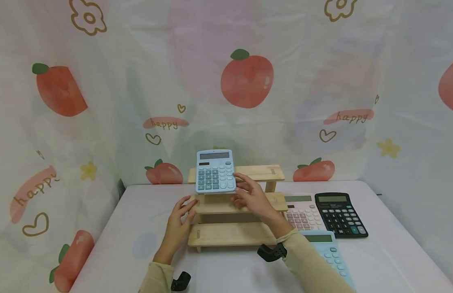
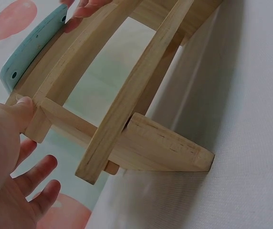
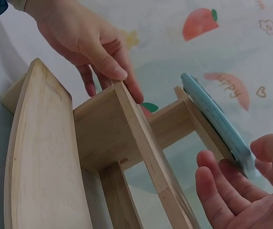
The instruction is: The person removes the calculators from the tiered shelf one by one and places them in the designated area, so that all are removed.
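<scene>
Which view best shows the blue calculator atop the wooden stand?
The head view, since the blue calculator faces it, display and keys visible. Left wrist shows a narrow strip, no keys; right wrist, mostly its edge.

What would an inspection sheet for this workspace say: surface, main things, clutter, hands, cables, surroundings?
Surface: white-covered table.
Main things: light-blue calculator on the top tier of a wooden rack.
Clutter: pink-and-white calculator, black calculator, second light-blue calculator, right of the rack.
Hands: left hand pinches the middle tier's end; right hand at the racked calculator's edge, grip unclear.
Cables: nothing seen.
Surroundings: fruit-printed backdrop behind and at both sides.
</scene>
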### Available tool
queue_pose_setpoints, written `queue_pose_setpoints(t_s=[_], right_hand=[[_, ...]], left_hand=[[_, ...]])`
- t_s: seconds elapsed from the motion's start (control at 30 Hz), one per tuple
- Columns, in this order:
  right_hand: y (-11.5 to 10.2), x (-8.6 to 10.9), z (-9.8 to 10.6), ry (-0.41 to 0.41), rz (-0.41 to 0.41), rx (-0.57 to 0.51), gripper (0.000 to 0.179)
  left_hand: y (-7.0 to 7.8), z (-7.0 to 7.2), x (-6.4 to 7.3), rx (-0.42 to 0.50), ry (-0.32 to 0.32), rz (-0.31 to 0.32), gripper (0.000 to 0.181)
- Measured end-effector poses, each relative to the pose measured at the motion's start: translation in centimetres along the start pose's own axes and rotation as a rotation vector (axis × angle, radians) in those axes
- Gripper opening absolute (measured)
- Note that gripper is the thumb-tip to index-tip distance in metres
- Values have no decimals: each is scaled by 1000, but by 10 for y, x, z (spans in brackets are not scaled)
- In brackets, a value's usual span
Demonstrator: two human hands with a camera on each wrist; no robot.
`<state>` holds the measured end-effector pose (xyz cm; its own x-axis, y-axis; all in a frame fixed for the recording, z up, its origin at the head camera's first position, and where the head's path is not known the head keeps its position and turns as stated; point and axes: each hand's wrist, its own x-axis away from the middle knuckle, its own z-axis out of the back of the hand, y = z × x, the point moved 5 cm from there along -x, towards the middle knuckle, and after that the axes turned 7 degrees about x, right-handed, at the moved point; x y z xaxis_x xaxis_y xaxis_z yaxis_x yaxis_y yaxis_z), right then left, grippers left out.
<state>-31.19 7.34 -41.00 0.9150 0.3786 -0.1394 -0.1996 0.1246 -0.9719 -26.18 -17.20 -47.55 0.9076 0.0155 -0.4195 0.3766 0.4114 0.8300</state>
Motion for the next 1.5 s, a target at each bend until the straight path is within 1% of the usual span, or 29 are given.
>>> queue_pose_setpoints(t_s=[0.43, 0.67, 0.9, 1.1, 1.17, 1.33, 1.5], right_hand=[[0, -5, -6, 6, 4, -66, 54], [0, -3, -7, 25, -17, -80, 54], [1, 0, -4, 35, -16, -113, 54], [4, 3, -2, 42, -41, -159, 55], [5, 4, -2, 45, -62, -186, 55], [6, 8, -1, 33, -92, -220, 57], [3, 13, 0, 4, -71, -206, 58]], left_hand=[[0, 0, 1, 1, 6, -10, 38], [1, 0, 1, 5, 10, -15, 36], [1, -1, 0, 4, 6, -17, 37], [2, 0, 0, 2, 9, -14, 37], [2, 0, 0, 4, 8, -8, 37], [2, 0, 1, 6, 3, -3, 37], [2, 0, 0, 7, 2, -8, 37]])
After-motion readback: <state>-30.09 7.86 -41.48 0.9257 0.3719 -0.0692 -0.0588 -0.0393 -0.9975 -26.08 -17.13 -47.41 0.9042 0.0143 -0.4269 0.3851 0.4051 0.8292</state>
